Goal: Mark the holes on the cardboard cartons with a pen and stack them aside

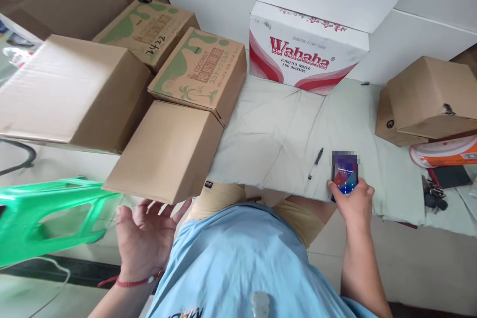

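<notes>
My right hand is closed around a smartphone with a lit screen, low over the cloth-covered table. A black pen lies just left of the phone. At lower left, my left hand is palm up with its fingers apart, a red string bracelet on its wrist. Its fingertips reach the near lower edge of a plain cardboard box; whether they touch it I cannot tell. Nothing rests in that palm.
Two printed coconut cartons and a large plain box crowd the left. A Wahaha water carton stands at the back. More boxes and keys are on the right. A green stool stands at left.
</notes>
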`<state>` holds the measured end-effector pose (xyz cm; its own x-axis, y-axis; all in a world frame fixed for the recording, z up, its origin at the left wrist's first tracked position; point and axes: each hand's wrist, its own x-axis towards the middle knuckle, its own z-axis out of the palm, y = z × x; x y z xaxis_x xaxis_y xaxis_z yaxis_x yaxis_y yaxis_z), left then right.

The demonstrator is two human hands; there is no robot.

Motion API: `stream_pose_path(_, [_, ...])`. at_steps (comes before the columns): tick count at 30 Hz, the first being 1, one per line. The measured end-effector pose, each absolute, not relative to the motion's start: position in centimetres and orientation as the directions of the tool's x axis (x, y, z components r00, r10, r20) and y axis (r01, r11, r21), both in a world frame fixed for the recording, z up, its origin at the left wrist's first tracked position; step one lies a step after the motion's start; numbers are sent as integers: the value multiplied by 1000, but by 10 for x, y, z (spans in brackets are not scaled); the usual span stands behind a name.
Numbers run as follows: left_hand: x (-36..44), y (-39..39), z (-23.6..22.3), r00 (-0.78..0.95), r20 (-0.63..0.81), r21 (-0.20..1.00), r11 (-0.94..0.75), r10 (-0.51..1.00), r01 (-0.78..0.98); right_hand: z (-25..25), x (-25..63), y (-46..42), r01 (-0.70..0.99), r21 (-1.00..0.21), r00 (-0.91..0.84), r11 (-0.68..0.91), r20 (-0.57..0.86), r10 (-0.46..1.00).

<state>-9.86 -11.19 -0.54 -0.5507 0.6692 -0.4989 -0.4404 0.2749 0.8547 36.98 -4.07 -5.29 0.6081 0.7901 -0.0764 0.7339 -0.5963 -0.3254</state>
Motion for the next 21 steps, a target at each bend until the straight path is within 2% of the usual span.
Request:
stream_pose_path(3, [-102,-118,-30,-547,-516,848,303,659,-435,-52,372,-39,785,-278,556,-554,-77,827])
stream_pose_path(4, [-102,-119,-38,-553,-507,860,342,661,-380,-50,375,-37,796,-278,537,-538,-86,839])
stream_pose_path(6, [-101,-122,-55,-543,-470,872,462,696,-163,-42,386,-28,810,-298,510,-505,-67,857])
stream_pose_path(9, [-97,-121,-75,-409,-473,801,574,780,168,-16,412,2,847,-306,483,-434,102,870])
stream_pose_path(12, [-89,-110,-88,-292,-460,769,540,839,342,24,447,57,854,-262,516,-449,327,792])
stream_pose_path(13, [-86,-105,-91,-260,-440,761,510,860,400,40,458,79,833,-247,553,-495,343,759])
stream_pose_path(18, [-69,-81,-106,-180,-321,711,362,930,603,101,506,175,675,-243,736,-696,279,616])
stream_pose_path(19, [-67,-79,-109,-182,-300,697,345,936,629,108,513,187,616,-225,787,-755,219,577])
stream_pose_path(21, [-66,-78,-114,-186,-267,673,321,945,666,115,531,203,613,-166,790,-772,161,592])
